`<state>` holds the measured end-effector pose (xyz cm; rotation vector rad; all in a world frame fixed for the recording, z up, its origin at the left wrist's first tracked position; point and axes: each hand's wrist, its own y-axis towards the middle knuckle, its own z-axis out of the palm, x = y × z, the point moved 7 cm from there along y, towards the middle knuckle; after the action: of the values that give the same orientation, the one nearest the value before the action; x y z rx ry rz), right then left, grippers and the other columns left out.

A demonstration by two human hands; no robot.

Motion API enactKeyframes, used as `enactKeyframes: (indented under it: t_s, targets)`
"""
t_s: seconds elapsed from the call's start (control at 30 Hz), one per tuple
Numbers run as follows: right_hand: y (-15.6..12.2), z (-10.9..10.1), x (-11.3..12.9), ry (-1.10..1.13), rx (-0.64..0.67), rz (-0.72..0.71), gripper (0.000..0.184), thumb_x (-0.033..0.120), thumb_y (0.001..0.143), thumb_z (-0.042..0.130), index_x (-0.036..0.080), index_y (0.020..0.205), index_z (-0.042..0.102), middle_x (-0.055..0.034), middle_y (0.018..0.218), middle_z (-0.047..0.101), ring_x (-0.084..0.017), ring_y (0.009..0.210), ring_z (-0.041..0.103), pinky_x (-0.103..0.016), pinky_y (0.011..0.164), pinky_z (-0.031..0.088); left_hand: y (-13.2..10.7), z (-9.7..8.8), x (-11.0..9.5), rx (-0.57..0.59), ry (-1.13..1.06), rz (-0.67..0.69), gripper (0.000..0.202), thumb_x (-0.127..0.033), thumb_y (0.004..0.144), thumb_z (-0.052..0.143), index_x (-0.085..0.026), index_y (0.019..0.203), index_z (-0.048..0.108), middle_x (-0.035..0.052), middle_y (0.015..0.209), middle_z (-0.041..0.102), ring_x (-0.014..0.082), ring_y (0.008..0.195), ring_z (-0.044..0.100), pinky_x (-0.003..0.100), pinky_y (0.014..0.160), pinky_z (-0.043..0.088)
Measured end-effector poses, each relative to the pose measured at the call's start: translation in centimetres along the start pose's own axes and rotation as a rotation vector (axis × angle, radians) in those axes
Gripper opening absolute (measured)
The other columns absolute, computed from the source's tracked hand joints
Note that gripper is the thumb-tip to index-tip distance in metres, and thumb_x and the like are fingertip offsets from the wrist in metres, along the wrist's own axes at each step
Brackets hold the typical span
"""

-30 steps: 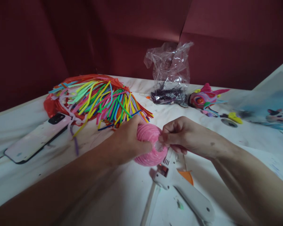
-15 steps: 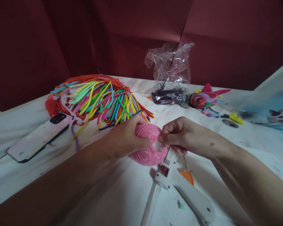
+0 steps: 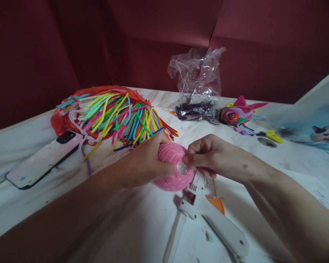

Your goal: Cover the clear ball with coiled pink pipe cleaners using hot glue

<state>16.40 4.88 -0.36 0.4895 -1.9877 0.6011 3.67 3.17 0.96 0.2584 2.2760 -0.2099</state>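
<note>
A ball wound with pink pipe cleaner (image 3: 171, 184) is held over the table, a small clear, shiny patch showing at its side. My left hand (image 3: 157, 157) is closed around the ball's left side, its thumb on the front coils. On the right, my right hand (image 3: 201, 155) has thumb and fingertips pinched together at the edge of the coils beside the clear patch; the tip of what they grip is mostly hidden. Just beneath the ball lies a white glue gun (image 3: 224, 230), its front part behind the ball and right hand.
Left behind is a bundle of multicoloured pipe cleaners (image 3: 126, 118) in red plastic, with a phone (image 3: 46, 160) before it. A clear bag (image 3: 199, 84) with dark strands stands at the back. Rightward are a colourful pipe-cleaner figure (image 3: 237, 113) and a yellow piece (image 3: 274, 136).
The pink ball has turned slightly, so its clear patch sits a little lower and shows more. Both hands keep their hold; the whole view has shifted slightly.
</note>
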Motion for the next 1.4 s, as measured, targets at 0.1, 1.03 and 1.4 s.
enactKeyframes:
  t_s: [0.1, 1.03, 1.4]
  targets:
    - [-0.1, 0.0, 0.2, -0.006, 0.002, -0.001, 0.019, 0.025, 0.064, 0.054, 0.014, 0.05, 0.048, 0.0042, 0.038, 0.044, -0.003, 0.033, 0.035, -0.012, 0.034, 0.03, -0.2, 0.0, -0.3, -0.064, 0.01, -0.002, 0.036, -0.027, 0.06, 0.062, -0.02, 0.095, 0.054, 0.0016, 0.087, 0.063, 0.0234, 0.08, 0.06, 0.031, 0.062, 0.044]
    - [-0.1, 0.5, 0.3, -0.068, 0.006, 0.011, 0.023, 0.032, 0.064, 0.054, 0.013, 0.051, 0.049, 0.0035, 0.039, 0.043, -0.003, 0.035, 0.034, -0.013, 0.035, 0.028, 0.1, -0.1, 0.0, -0.003, -0.054, 0.128, 0.029, -0.032, 0.07, 0.061, -0.019, 0.096, 0.059, 0.0015, 0.093, 0.066, 0.0231, 0.09, 0.061, 0.034, 0.076, 0.045]
    - [0.2, -0.8, -0.3, -0.1, -0.04, -0.009, 0.027, 0.036, 0.067, 0.062, 0.012, 0.058, 0.054, 0.0032, 0.046, 0.043, -0.005, 0.042, 0.035, -0.016, 0.039, 0.027, -0.1, 0.2, 0.2, -0.139, -0.002, 0.101, 0.033, -0.035, 0.073, 0.059, -0.018, 0.101, 0.063, 0.0056, 0.105, 0.065, 0.0256, 0.104, 0.058, 0.036, 0.089, 0.043]
